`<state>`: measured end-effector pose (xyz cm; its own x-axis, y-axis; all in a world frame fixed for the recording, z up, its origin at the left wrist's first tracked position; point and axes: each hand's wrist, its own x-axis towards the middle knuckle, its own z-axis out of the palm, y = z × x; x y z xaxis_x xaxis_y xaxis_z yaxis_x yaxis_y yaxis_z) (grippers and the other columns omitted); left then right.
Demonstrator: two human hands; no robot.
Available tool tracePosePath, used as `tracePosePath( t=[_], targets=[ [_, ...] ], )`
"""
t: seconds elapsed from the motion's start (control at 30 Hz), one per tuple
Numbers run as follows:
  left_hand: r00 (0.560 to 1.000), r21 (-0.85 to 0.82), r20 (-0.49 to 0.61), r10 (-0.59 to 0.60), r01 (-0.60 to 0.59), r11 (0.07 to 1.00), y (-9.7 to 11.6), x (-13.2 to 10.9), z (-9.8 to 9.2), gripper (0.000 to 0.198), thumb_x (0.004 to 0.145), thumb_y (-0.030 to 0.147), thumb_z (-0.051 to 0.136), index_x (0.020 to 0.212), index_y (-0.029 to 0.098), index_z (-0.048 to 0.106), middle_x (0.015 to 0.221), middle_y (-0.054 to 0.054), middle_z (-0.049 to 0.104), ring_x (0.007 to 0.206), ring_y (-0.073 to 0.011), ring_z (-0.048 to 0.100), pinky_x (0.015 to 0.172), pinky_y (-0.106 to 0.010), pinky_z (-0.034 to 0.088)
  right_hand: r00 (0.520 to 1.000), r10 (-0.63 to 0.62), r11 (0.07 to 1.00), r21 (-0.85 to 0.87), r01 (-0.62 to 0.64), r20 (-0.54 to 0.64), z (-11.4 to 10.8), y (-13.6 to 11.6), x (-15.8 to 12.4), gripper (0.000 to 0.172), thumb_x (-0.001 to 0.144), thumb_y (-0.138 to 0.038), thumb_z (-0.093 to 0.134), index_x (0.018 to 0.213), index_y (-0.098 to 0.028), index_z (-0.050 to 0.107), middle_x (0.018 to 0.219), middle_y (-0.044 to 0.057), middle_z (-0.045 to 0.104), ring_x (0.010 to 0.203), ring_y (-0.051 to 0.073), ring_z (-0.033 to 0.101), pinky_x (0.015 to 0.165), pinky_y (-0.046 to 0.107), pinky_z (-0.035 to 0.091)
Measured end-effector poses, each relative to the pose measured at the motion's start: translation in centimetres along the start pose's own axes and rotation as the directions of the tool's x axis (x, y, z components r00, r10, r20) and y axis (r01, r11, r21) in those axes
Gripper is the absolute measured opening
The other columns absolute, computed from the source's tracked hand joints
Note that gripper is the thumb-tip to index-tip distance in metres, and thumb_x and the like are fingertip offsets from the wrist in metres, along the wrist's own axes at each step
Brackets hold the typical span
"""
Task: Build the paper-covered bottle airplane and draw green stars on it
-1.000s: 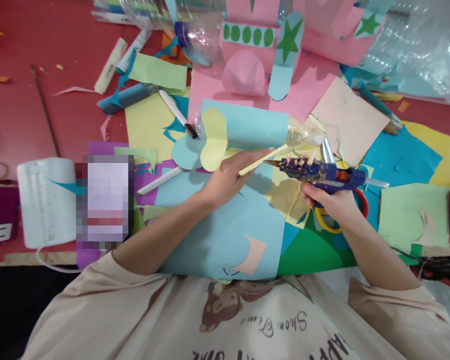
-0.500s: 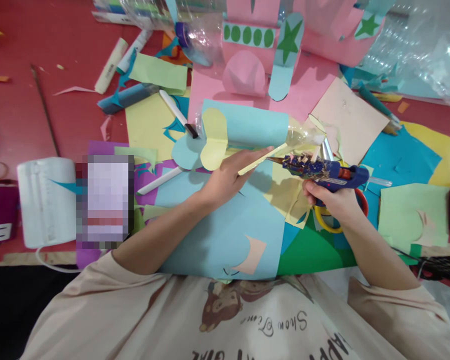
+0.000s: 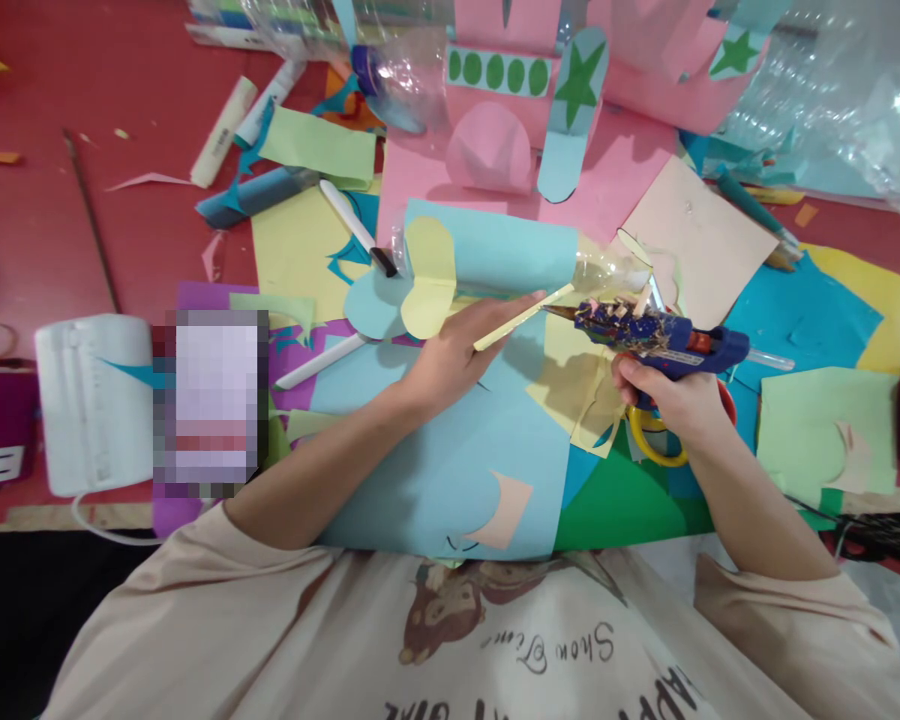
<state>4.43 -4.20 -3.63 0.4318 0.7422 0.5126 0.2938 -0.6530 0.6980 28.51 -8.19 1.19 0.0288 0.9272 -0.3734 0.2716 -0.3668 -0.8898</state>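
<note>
My left hand (image 3: 469, 350) is closed on a yellow paper piece (image 3: 521, 318), seen nearly edge-on as a narrow slanted strip. In my right hand (image 3: 664, 390) is a blue glue gun (image 3: 652, 340), its body crusted with glue and paper bits. The gun's nozzle points left, close beside the yellow paper; whether it touches I cannot tell. Just beyond my hands lies a clear plastic bottle (image 3: 607, 265) wrapped in light blue paper (image 3: 506, 245). A rounded yellow paper shape (image 3: 429, 280) and a light blue one (image 3: 375, 303) are at its left end.
Yellow-handled scissors (image 3: 656, 450) lie under my right wrist. Light blue paper (image 3: 450, 450) spreads before me. Pink paper figures (image 3: 487, 120) with green stars stand behind. Markers (image 3: 221, 130), a white device (image 3: 94, 405), a blurred phone-like object (image 3: 217, 395) and paper scraps lie around.
My right hand and the glue gun have shifted slightly right, drawing the nozzle along the yellow paper. My left hand has stayed almost still.
</note>
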Motion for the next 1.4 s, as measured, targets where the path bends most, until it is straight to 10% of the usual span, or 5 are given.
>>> tracePosePath(
  t=[1.4],
  targets=[
    [0.999, -0.007, -0.047, 0.01, -0.01, 1.0, 0.36, 0.15, -0.12, 0.041, 0.097, 0.016, 0.043, 0.135, 0.027, 0.05, 0.127, -0.005, 0.063, 0.108, -0.0138, 0.063, 0.092, -0.027, 0.052, 0.994, -0.033, 0.998, 0.048, 0.038, -0.109, -0.62, 0.21, 0.33, 0.019, 0.071, -0.029, 0.066, 0.057, -0.018, 0.057, 0.053, -0.001, 0.057, 0.042, 0.008, 0.049, 0.043, 0.023, 0.041]
  ],
)
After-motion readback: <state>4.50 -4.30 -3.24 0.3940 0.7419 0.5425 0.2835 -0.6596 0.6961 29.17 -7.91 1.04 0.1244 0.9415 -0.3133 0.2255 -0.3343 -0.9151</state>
